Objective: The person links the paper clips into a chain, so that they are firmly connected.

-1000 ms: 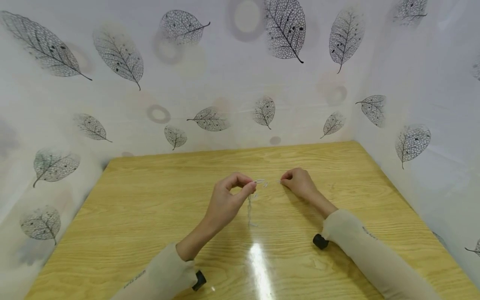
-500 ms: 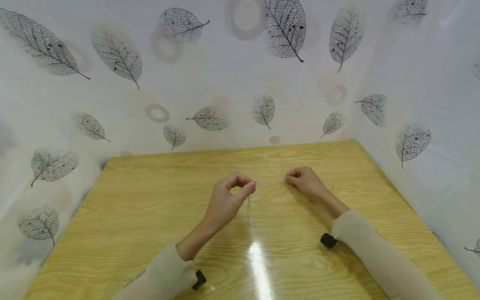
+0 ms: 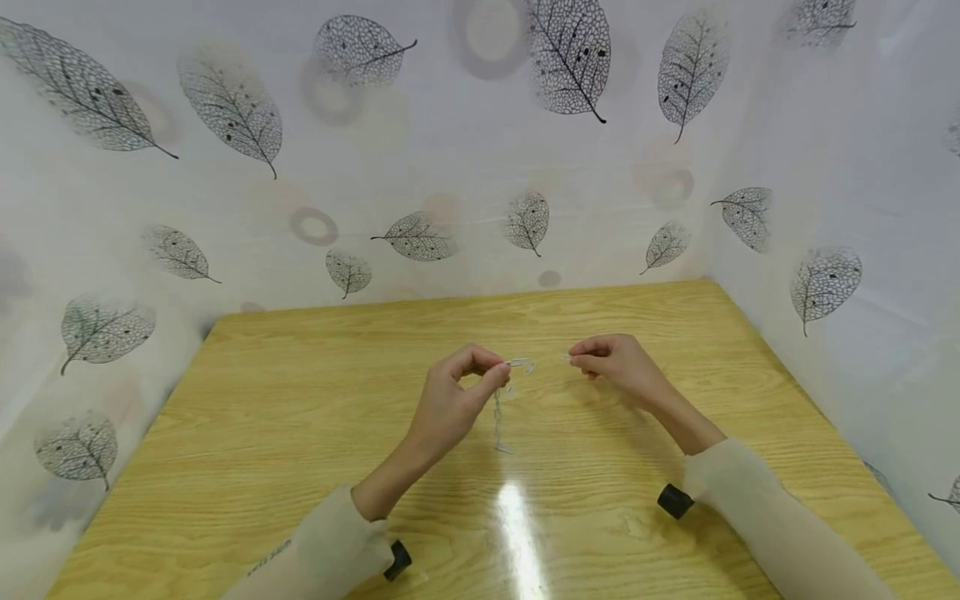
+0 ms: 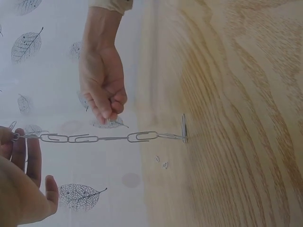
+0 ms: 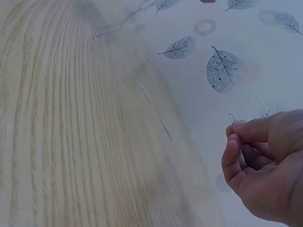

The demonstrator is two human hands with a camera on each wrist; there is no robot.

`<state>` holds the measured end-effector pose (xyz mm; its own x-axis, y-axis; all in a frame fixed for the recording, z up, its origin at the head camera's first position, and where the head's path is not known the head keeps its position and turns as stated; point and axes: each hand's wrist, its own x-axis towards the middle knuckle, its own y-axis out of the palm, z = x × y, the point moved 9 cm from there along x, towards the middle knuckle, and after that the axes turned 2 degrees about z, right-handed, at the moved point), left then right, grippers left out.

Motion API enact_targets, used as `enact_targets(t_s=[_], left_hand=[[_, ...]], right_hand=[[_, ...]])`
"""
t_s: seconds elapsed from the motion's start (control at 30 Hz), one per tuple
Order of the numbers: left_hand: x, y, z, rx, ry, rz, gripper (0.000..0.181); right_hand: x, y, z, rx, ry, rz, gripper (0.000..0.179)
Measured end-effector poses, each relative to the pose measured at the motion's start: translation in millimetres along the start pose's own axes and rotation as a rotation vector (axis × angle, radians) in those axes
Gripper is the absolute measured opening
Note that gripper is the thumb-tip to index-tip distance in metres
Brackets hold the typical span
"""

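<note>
**A paper-clip chain (image 4: 112, 138) hung from one set of fingers, a single clip (image 5: 231, 117) pinched in the other**

The upper end of the chain is pinched between the thumb and fingers of the left hand (image 3: 456, 404); the rest is hung below those fingers, and its lowest link is turned sideways, seemingly set down on the surface (image 3: 300, 400). The single clip is pinched between the thumb and fingertips of the right hand (image 3: 618, 362), with its end left jutting toward the left fingers, well apart from the chain. Two loose clips (image 5: 167, 130) are left lying on the surface between the two sets of fingers.

The single clip could be dropped, since only a sliver of thin wire is gripped and little friction is likely to be offered by it. Links could be unhooked or tangled if slack were given by lowered left fingers. The chain's top could be let slip if that pinch were loosened for regripping. The loose clips could be knocked aside if either hand were swept low.
</note>
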<state>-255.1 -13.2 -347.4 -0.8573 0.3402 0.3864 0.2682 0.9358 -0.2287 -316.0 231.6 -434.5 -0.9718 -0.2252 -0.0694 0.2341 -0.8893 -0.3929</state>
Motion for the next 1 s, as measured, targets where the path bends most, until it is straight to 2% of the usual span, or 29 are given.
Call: enact_targets(t_s=[0.4, 0.73, 1.0], left_hand=[[0.2, 2.1, 1.2, -0.002, 0.005, 0.014, 0.009], [0.5, 5.2, 2.7, -0.009, 0.009, 0.029, 0.011], [0.2, 5.5, 3.2, 0.002, 0.012, 0.023, 0.01]], right_hand=[[-25.8, 2, 46, 0.15, -0.05, -0.006, 0.03], [-46.7, 17, 98, 0.233, -0.16, 0.009, 0.018], [-50.7, 29, 115, 0.262, -0.185, 0.055, 0.017]])
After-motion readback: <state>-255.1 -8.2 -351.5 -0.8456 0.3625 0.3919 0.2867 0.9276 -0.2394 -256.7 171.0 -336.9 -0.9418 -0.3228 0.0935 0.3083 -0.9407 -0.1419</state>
